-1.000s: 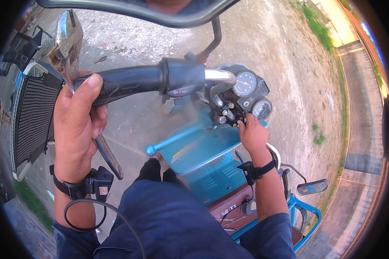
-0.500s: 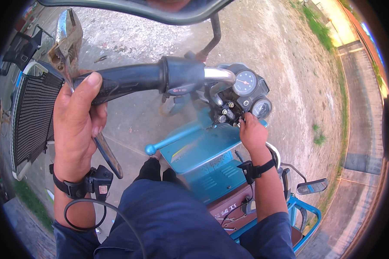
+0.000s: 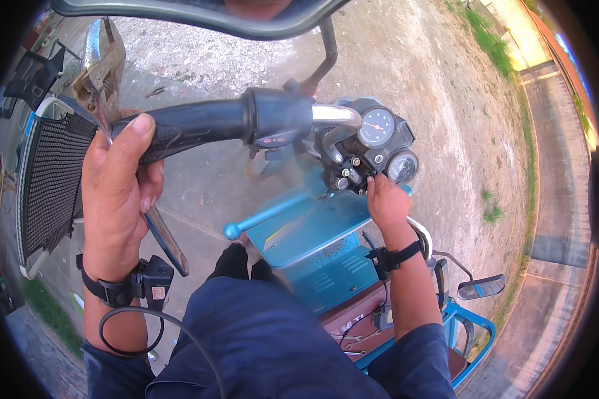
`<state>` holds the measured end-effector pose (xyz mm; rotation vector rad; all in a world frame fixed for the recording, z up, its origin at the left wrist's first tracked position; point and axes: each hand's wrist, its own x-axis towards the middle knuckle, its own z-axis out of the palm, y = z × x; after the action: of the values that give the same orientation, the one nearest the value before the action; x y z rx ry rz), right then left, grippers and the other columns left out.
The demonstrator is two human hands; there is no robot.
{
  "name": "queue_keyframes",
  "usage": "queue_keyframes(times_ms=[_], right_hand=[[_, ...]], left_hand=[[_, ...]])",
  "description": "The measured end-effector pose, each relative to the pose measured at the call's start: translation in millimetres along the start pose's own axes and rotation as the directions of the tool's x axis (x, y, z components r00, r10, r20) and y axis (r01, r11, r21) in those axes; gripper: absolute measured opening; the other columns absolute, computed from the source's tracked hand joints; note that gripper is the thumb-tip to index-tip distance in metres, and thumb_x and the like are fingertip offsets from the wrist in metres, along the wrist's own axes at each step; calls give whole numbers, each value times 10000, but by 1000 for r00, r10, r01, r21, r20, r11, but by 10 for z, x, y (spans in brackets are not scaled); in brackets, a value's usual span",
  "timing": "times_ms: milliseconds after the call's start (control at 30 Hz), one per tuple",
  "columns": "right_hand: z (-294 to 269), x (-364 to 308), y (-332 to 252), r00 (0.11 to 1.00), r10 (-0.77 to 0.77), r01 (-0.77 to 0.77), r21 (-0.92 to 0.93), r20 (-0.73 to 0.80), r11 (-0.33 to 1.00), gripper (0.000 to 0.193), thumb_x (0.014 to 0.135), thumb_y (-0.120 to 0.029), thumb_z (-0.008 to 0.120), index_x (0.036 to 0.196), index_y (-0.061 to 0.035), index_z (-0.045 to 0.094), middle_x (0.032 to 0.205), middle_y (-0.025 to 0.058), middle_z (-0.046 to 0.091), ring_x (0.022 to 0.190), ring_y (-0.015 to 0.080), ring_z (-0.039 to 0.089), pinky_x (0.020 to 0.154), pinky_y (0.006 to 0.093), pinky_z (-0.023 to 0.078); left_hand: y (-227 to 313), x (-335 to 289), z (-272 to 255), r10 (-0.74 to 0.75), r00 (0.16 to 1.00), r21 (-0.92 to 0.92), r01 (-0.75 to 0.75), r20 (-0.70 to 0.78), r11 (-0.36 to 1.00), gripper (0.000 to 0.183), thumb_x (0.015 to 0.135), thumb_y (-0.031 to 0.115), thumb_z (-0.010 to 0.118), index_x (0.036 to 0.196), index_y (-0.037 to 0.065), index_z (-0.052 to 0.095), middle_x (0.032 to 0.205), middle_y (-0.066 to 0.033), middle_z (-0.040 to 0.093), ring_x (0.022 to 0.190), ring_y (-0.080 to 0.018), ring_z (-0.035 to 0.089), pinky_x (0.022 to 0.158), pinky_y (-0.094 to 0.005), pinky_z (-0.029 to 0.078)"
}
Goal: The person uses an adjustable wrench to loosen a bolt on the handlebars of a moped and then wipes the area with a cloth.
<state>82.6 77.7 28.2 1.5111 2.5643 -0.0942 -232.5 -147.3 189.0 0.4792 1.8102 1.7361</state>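
Observation:
My left hand (image 3: 120, 179) is closed round a worn pair of pliers (image 3: 106, 63), its metal jaws above my fist and one handle below. The thumb of that hand lies against the end of the black handlebar grip (image 3: 193, 126). My right hand (image 3: 388, 203) is closed, fingertips together, at the handlebar clamp (image 3: 349, 174) with its bolt heads, close below the two round gauges (image 3: 376, 128). Whatever those fingertips hold is hidden. A black switch housing (image 3: 279, 116) sits inboard of the grip, on a chrome handlebar (image 3: 336, 116).
Below the clamp is the blue metal front (image 3: 299, 226) of a three-wheeler. Several wrenches (image 3: 353, 338) lie on a brown surface near my right elbow. One mirror (image 3: 206, 13) hangs over the top edge, another mirror (image 3: 481, 287) at right. A black mesh seat (image 3: 53, 179) stands at left.
My right hand has shifted very slightly at the clamp, its fingers still together. My left hand keeps its hold on the pliers. The view has moved a little.

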Motion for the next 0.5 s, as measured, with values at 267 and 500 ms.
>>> queue_keyframes(times_ms=[267, 500], right_hand=[[116, -78, 106, 976, -97, 116, 87, -193, 989, 271, 962, -343, 543, 918, -79, 585, 807, 172, 676, 727, 396, 662, 621, 512, 514], [50, -58, 31, 997, -44, 47, 32, -69, 998, 246, 957, -314, 546, 928, -72, 570, 839, 176, 684, 738, 395, 665, 625, 509, 514]], left_hand=[[5, -17, 13, 14, 1000, 1, -14, -15, 1000, 335, 955, 370, 608, 1085, 66, 553, 605, -5, 519, 376, -40, 343, 376, -182, 279], [5, -13, 1, 8, 1000, -9, -8, -14, 1000, 329, 955, 364, 608, 1085, 67, 556, 603, -5, 518, 374, -41, 340, 376, -186, 279]])
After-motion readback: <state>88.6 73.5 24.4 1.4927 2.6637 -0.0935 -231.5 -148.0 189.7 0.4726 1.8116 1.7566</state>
